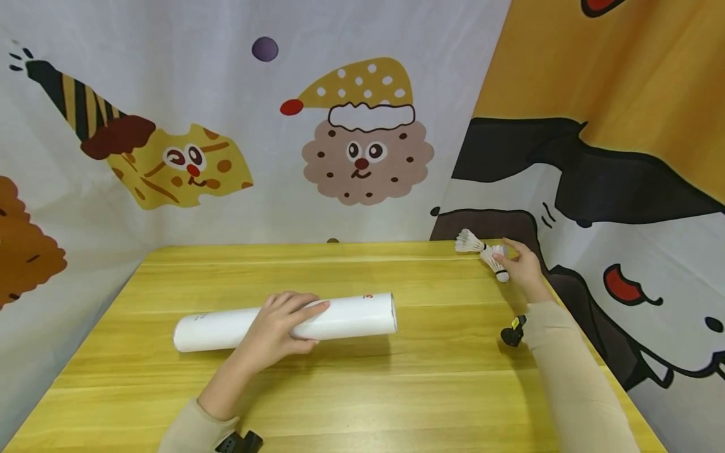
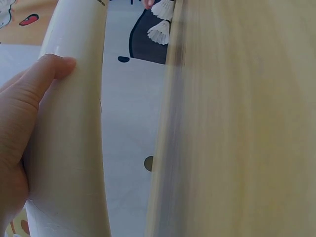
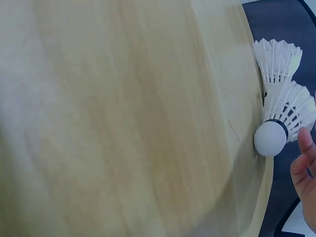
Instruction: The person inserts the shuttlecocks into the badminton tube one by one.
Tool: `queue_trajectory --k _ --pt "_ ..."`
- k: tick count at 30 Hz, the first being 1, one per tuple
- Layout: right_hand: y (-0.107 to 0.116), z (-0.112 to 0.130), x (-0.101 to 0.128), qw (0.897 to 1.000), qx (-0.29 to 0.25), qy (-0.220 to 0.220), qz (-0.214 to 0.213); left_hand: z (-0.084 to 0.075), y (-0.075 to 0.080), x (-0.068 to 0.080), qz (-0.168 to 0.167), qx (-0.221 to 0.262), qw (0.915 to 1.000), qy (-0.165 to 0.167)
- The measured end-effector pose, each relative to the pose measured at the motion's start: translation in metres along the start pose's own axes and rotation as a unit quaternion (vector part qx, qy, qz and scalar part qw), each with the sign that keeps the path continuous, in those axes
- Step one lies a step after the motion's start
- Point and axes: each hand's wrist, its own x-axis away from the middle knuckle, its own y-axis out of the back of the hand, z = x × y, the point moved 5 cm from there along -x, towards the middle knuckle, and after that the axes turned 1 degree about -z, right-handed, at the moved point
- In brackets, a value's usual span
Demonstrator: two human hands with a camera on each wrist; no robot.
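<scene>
My left hand [image 1: 277, 330] grips a long white shuttlecock tube [image 1: 348, 316] around its middle, with the thumb along the near side. Its shadow falls on the table below, and small red print shows near its right end. In the left wrist view, the thumb [image 2: 47, 74] lies across the tube [image 2: 74, 143]. At the table's far right corner, two white feather shuttlecocks lie together, the nearer one [image 3: 270, 138] overlapping the farther one [image 3: 279, 59]. My right hand [image 1: 523, 270] is at the nearer shuttlecock's feathers, thumb and forefinger apart; whether they touch it I cannot tell.
The yellow wood-grain table [image 1: 442, 390] reaches back to a printed curtain [image 1: 215, 69] with cartoon figures, which also hangs along the right side. Both shuttlecocks are close to the table's far edge. A small black device [image 1: 512, 331] is at my right wrist.
</scene>
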Motion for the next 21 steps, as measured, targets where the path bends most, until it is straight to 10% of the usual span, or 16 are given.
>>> queue_trajectory --k 21 --pt "-0.0090 -0.0074 -0.0043 0.999 0.007 -0.022 0.028 0.0017 -0.0018 0.0000 0.000 -0.002 1.0000 -0.001"
